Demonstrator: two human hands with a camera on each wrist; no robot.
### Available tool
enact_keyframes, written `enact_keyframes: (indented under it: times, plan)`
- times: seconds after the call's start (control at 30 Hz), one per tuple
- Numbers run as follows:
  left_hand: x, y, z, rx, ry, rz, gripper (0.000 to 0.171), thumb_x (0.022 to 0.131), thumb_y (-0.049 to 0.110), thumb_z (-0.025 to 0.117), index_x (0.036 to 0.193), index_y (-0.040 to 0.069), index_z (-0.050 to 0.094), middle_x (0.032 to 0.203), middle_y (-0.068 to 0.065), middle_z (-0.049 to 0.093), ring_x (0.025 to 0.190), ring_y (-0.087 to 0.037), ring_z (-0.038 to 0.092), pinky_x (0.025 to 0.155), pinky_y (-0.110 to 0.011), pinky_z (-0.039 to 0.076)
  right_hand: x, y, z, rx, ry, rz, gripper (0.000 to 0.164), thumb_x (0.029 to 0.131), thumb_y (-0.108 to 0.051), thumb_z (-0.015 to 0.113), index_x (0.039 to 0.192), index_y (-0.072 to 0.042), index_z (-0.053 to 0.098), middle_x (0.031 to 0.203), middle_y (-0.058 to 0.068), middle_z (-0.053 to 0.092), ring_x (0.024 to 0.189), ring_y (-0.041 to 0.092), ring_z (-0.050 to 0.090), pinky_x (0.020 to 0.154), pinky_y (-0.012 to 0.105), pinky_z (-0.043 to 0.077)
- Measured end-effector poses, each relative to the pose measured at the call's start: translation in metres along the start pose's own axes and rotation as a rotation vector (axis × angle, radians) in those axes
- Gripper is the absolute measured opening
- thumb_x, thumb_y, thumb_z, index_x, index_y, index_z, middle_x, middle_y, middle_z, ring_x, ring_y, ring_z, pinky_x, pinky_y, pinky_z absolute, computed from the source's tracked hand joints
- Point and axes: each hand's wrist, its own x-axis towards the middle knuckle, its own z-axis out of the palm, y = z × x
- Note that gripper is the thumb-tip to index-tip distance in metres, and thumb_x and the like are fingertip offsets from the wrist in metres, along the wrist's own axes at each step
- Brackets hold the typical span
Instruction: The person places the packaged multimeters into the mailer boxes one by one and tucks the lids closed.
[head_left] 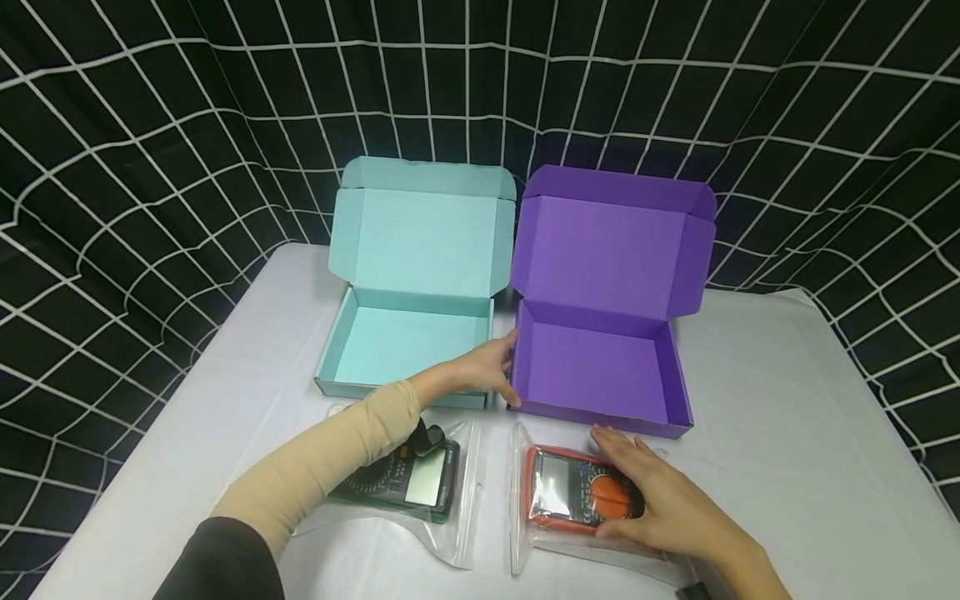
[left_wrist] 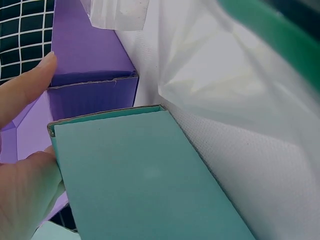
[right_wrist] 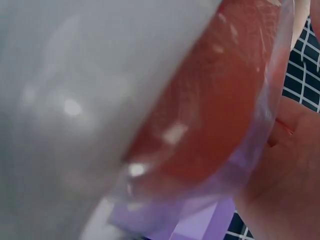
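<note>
My left hand (head_left: 486,368) reaches between two lidded cardboard boxes, its thumb and fingers spread along the left wall of the purple box (head_left: 592,367). Just left of that hand stands the mint-green box (head_left: 408,342), lid up. Over an orange-red multimeter (head_left: 555,492) in a clear plastic bag (head_left: 521,542), my right hand (head_left: 660,500) spans the dial end. Its thumb lies at the meter's lower edge, and its fingertips extend past the upper edge toward the purple box's front wall. In the right wrist view the bagged meter (right_wrist: 200,115) covers part of this hand.
A second multimeter (head_left: 427,479), black with a green edge, lies bagged on the white table (head_left: 765,417) beneath my left forearm. Both boxes have their lids raised toward the black, white-gridded curtain (head_left: 465,83) behind. The curtain also borders the table's sides.
</note>
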Motion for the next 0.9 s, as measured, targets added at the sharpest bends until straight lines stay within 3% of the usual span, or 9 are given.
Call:
enact_keyframes:
  times: [0.17,0.4,0.5,0.63,0.9]
  plan:
    - [0.000,0.001,0.000,0.024,0.007,-0.028,0.117,0.067,-0.021,0.074,0.153,-0.003,-0.003,0.160,-0.017,0.008,0.142,-0.032,0.027,0.110,-0.029,0.035,0.000,-0.001,0.004,-0.028,-0.011,0.015,0.110,0.064,-0.064,0.077,0.145,0.001,0.042,0.147,0.018,0.045,0.130,0.040,0.045,0.111,0.008,0.003]
    - [0.000,0.001,0.001,0.030,0.020,-0.044,0.117,0.066,-0.020,0.074,0.152,-0.004,-0.003,0.159,-0.019,0.014,0.141,-0.032,0.029,0.110,-0.030,0.034,0.003,-0.003,0.010,-0.058,-0.002,-0.009,0.114,0.061,-0.070,0.073,0.142,0.004,0.044,0.144,0.017,0.048,0.127,0.036,0.049,0.112,0.010,0.007]
    - [0.000,0.003,0.002,0.044,0.026,-0.053,0.116,0.067,-0.020,0.075,0.152,-0.004,-0.003,0.159,-0.019,0.015,0.141,-0.032,0.029,0.110,-0.030,0.034,0.003,-0.003,0.011,-0.085,-0.001,-0.009,0.115,0.059,-0.073,0.072,0.142,0.003,0.046,0.142,0.016,0.050,0.125,0.034,0.052,0.115,0.026,0.026]
    - [-0.001,0.004,0.002,0.052,0.033,-0.057,0.116,0.067,-0.020,0.074,0.153,-0.004,-0.002,0.158,-0.019,0.016,0.141,-0.033,0.030,0.110,-0.031,0.035,0.004,-0.004,0.012,-0.119,-0.010,-0.008,0.118,0.056,-0.076,0.071,0.140,0.003,0.047,0.140,0.014,0.054,0.121,0.032,0.056,0.101,0.051,0.041]
    - [0.000,0.003,0.003,0.048,0.032,-0.058,0.116,0.067,-0.021,0.074,0.153,-0.003,-0.001,0.158,-0.019,0.018,0.140,-0.033,0.031,0.109,-0.032,0.036,0.005,-0.006,0.012,-0.126,-0.043,0.018,0.113,0.055,-0.072,0.077,0.134,0.005,0.053,0.132,0.016,0.060,0.115,0.036,0.059,0.097,0.056,0.045]
